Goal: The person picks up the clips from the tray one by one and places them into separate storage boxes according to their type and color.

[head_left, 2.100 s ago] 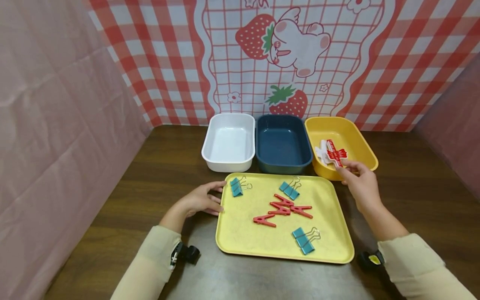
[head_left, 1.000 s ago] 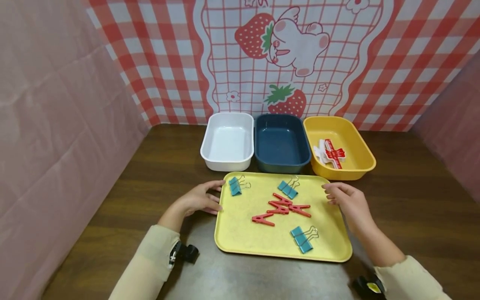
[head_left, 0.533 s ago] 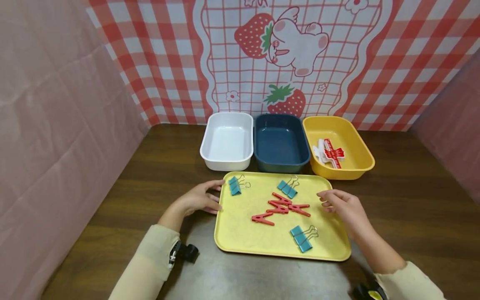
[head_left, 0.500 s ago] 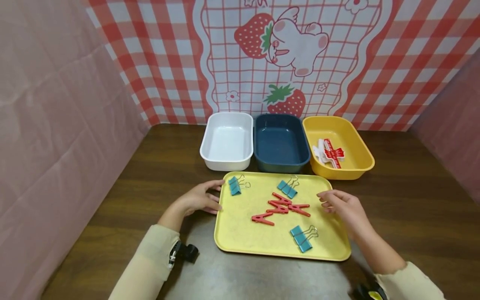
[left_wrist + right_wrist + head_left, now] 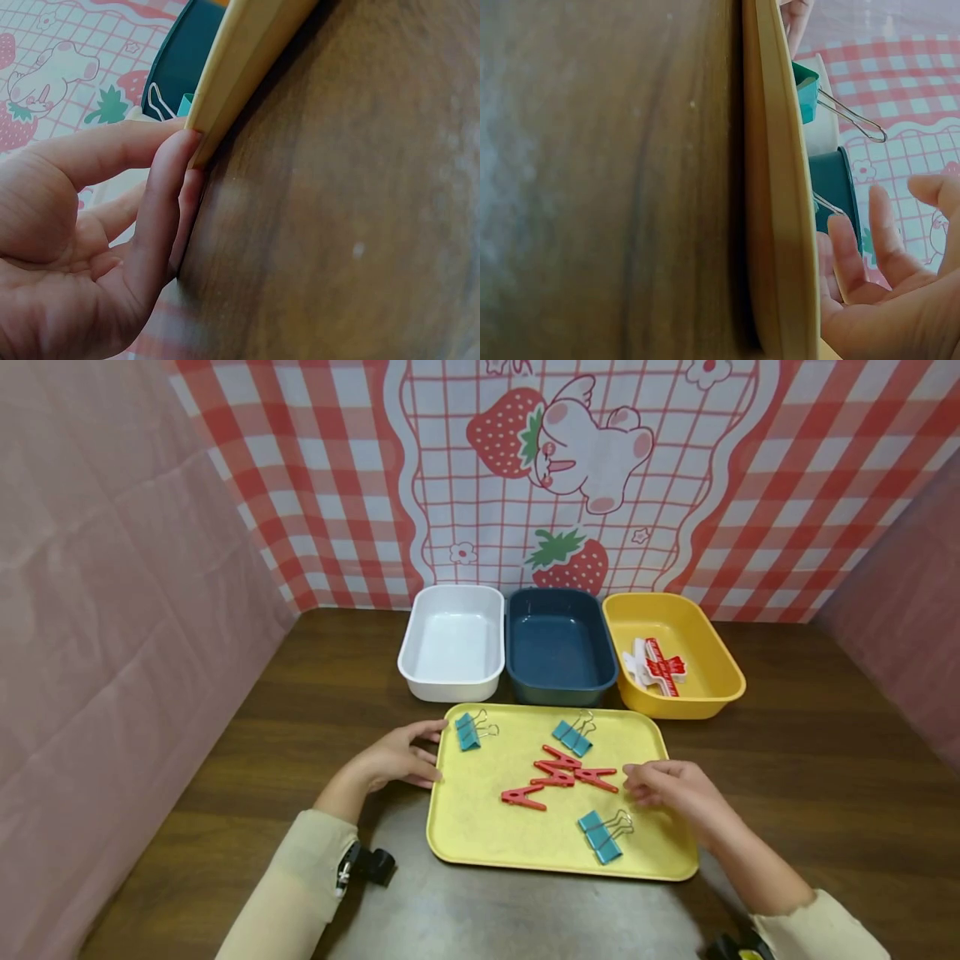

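My left hand (image 5: 397, 758) rests its fingertips against the left rim of the yellow tray (image 5: 480, 835); the left wrist view shows them touching the rim. Over the tray's right side, my right hand (image 5: 678, 792) hovers with loosely bent fingers and holds nothing. Its fingertips are just right of a red clothespin (image 5: 597, 778), with a small gap. Several red clothespins lie around the tray's middle, one of them (image 5: 523, 797) apart to the left. Three teal binder clips lie there too: back left (image 5: 468, 732), back middle (image 5: 573, 737) and front right (image 5: 600, 837).
Behind the tray, a white bin (image 5: 452, 672), a dark blue bin (image 5: 562, 687) and a yellow bin (image 5: 716, 668) stand side by side. Red and white clips (image 5: 662, 670) lie in the yellow bin. A checked cloth (image 5: 337, 485) hangs at the back of the dark wooden table (image 5: 285, 693).
My right hand has let go of the red and white clip in the yellow bin and come back toward me over the tray, drifting left toward the clothespins. The left hand stays put.
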Demonstrator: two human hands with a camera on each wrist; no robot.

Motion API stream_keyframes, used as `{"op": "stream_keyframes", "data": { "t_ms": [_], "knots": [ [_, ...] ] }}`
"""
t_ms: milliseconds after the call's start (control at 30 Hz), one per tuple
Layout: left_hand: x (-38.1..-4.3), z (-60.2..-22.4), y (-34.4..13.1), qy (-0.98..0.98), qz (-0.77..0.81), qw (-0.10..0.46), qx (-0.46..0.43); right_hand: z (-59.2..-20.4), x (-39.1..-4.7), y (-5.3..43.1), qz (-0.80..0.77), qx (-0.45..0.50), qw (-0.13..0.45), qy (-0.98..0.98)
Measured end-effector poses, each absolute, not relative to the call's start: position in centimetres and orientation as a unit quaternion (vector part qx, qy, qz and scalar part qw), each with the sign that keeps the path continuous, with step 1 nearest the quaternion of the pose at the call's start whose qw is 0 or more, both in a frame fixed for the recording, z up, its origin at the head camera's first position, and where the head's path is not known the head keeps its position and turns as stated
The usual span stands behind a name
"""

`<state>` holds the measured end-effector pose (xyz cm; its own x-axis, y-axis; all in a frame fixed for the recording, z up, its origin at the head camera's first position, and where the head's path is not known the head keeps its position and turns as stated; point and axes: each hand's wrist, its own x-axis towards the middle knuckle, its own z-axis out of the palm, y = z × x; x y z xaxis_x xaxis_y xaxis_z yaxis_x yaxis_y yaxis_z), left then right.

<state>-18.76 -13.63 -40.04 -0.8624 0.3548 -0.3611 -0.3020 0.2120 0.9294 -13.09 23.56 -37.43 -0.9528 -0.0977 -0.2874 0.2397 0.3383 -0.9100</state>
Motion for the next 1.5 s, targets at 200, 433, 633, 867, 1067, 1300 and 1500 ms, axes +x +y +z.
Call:
{"op": "stream_keyframes", "data": {
  "t_ms": [200, 433, 633, 867, 1067, 1300, 1500],
  "knots": [
    [-18.71, -39.95, -13.62, 0.73, 0.631, 0.263, 0.018, -37.61, -12.92, 23.56, -0.556, 0.015, 0.18, 0.811],
    [-18.64, -39.94, -13.67, 0.727, 0.634, 0.262, 0.023, -37.64, -12.95, 24.06, -0.514, -0.038, 0.227, 0.826],
    [-18.63, -40.01, -13.68, 0.726, 0.635, 0.262, 0.022, -37.67, -12.93, 24.35, -0.499, -0.095, 0.237, 0.828],
    [-18.65, -39.98, -13.66, 0.727, 0.634, 0.263, 0.019, -37.65, -12.79, 24.25, -0.498, -0.099, 0.23, 0.83],
    [-18.66, -39.96, -13.64, 0.729, 0.632, 0.263, 0.016, -37.36, -12.52, 24.12, -0.52, -0.099, 0.212, 0.822],
    [-18.66, -40.01, -13.71, 0.731, 0.63, 0.261, 0.016, -37.47, -12.64, 23.9, -0.592, -0.06, 0.208, 0.776],
    [-18.75, -40.09, -13.65, 0.732, 0.63, 0.26, 0.014, -37.91, -12.95, 24.09, -0.668, -0.035, 0.225, 0.709]
  ]
}}
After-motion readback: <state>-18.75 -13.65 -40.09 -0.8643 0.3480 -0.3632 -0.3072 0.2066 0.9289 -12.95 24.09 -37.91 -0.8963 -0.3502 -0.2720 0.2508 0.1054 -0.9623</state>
